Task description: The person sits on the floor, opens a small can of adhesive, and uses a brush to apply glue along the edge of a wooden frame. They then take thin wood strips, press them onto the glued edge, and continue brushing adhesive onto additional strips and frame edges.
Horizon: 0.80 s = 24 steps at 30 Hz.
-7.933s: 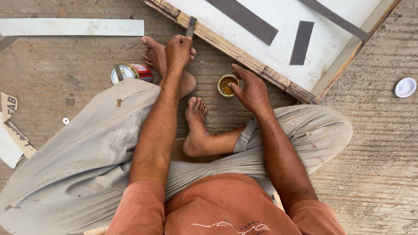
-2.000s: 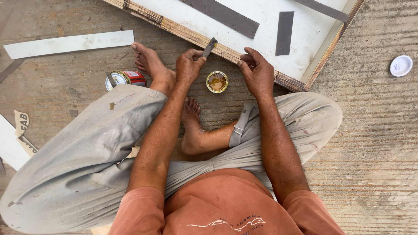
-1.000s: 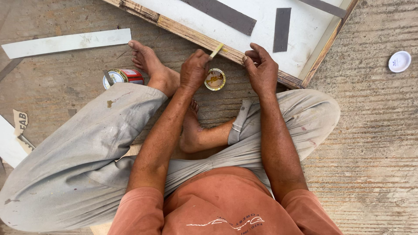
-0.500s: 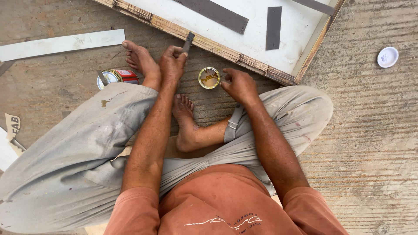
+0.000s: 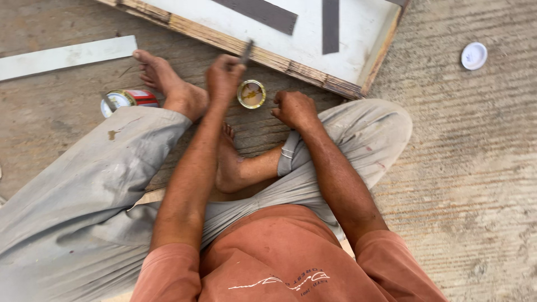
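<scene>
I sit cross-legged on the floor. My left hand (image 5: 224, 75) grips a small flat brush (image 5: 246, 51), whose tip rests against the wooden edge of a white framed panel (image 5: 358, 33). A small open tin lid of yellowish glue (image 5: 251, 93) stands on the floor between my hands. My right hand (image 5: 295, 107) is closed into a loose fist just right of that tin, resting near my knee, with nothing visible in it.
A red and white can (image 5: 126, 100) lies on its side by my left foot. A long white strip (image 5: 67, 56) lies at the far left. A round white lid (image 5: 474, 55) sits on the concrete at right. Dark strips (image 5: 330, 25) lie on the panel.
My right hand left the panel's edge and came down beside the tin. My left hand lifted the brush from the tin to the wooden edge. The view shifted so the panel moved left.
</scene>
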Tool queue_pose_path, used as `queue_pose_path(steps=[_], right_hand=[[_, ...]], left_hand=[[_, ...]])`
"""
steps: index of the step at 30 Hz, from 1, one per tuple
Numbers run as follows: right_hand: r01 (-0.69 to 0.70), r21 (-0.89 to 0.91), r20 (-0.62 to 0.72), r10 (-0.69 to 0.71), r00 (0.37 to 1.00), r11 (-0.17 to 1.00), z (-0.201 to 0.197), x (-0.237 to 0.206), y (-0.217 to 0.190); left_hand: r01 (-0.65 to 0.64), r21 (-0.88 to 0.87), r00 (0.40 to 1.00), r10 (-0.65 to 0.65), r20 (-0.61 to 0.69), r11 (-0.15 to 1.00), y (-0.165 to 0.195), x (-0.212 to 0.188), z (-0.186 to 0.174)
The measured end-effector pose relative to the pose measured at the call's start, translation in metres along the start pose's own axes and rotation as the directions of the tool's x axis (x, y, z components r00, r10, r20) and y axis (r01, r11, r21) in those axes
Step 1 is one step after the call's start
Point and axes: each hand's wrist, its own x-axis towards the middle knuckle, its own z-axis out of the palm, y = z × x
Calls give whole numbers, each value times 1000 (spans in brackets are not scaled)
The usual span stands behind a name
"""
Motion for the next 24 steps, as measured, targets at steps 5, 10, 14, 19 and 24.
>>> queue_pose_path(steps=[5, 10, 14, 19, 24], right_hand=[[35, -34, -15, -36, 999, 999, 10, 0, 10], [-12, 37, 16, 11, 1000, 999, 16, 1, 16], [21, 74, -58, -17, 998, 997, 14, -7, 26], [25, 146, -89, -12, 996, 989, 8, -17, 37], [66, 184, -163, -36, 986, 981, -3, -34, 53]], left_hand=[[-35, 62, 999, 37, -31, 997, -10, -5, -7], [-142, 42, 982, 135, 133, 989, 5, -17, 11], [57, -169, 998, -50, 45, 984, 7, -10, -10], [-21, -18, 994, 22, 107, 1000, 20, -28, -8], [-57, -10, 976, 58, 211, 998, 68, -25, -2]])
